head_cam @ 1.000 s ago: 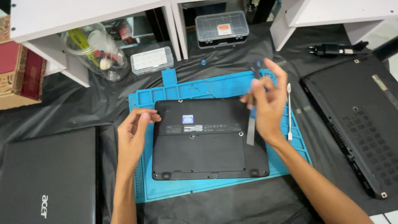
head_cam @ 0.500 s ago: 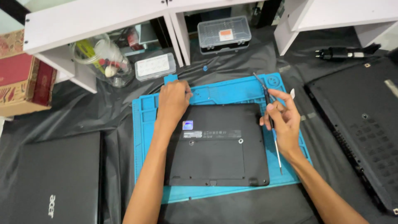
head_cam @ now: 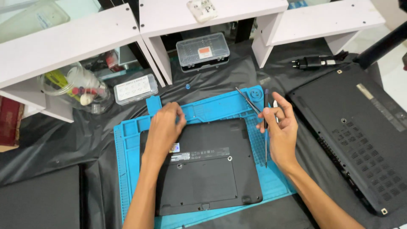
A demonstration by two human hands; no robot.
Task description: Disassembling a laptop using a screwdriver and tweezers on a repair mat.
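My right hand [head_cam: 283,132] is closed in a pinch around a thin dark-handled screwdriver [head_cam: 266,127], thumb and forefinger gripping it near the upper end, so the shaft runs almost straight down along my palm with its tip over the gridded right edge of the blue silicone repair mat [head_cam: 127,144]. Just above my fingers a pair of slim metal tweezers [head_cam: 248,100] lies slanted on the mat. My left hand [head_cam: 164,129] rests knuckles-up on the upper left corner of the small black laptop [head_cam: 207,169], fingers curled down at its rear edge; I cannot tell whether they grip anything. That laptop lies bottom-up in the middle of the mat, its service panel and label facing me. Beyond the mat, black plastic sheeting [head_cam: 76,144] covers the bench. A larger black laptop [head_cam: 360,131] lies bottom-up to the right, well apart from my hand, with a black power plug [head_cam: 311,63] behind it. Under the white shelves [head_cam: 190,15] sit a clear compartment box [head_cam: 203,51], a smaller flat clear case [head_cam: 135,88] and a clear round tub [head_cam: 78,87] of bits
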